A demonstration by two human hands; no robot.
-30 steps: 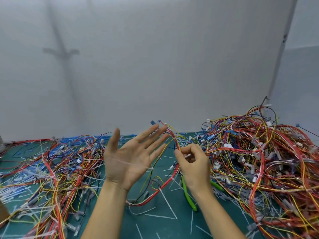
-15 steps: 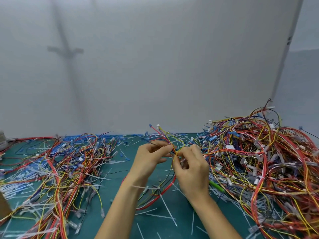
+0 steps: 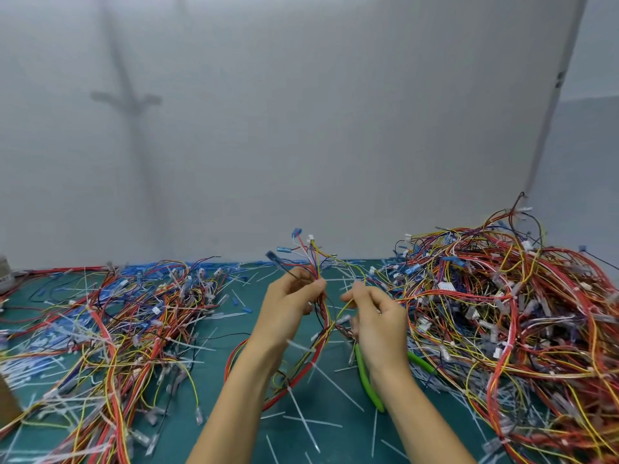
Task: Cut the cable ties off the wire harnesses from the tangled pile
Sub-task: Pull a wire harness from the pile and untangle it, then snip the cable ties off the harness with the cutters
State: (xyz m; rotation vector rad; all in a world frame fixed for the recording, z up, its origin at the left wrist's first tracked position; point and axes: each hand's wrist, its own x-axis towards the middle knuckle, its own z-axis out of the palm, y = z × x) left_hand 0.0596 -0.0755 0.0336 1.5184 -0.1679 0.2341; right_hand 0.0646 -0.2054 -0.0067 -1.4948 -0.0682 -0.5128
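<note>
Left hand fingers clamp the wire harness, left of the tangled pile. Right hand fingers pinch its yellow wire. Better to tease strands apart gently, exposing a tie before cutting.

I see a wire harness of thin wires in smooth, shiny plastic skins. The tangled pile has the same shiny plastic wires, with small white plugs of hard-looking plastic. The cut cable ties are pale, see-through plastic, thin and smooth. The cutters have shiny bright green handles, plastic or rubber, I can't tell which. The green mat looks dull, not shiny. The grey wall is smooth and dull. The brown box looks like rough cardboard.
</note>
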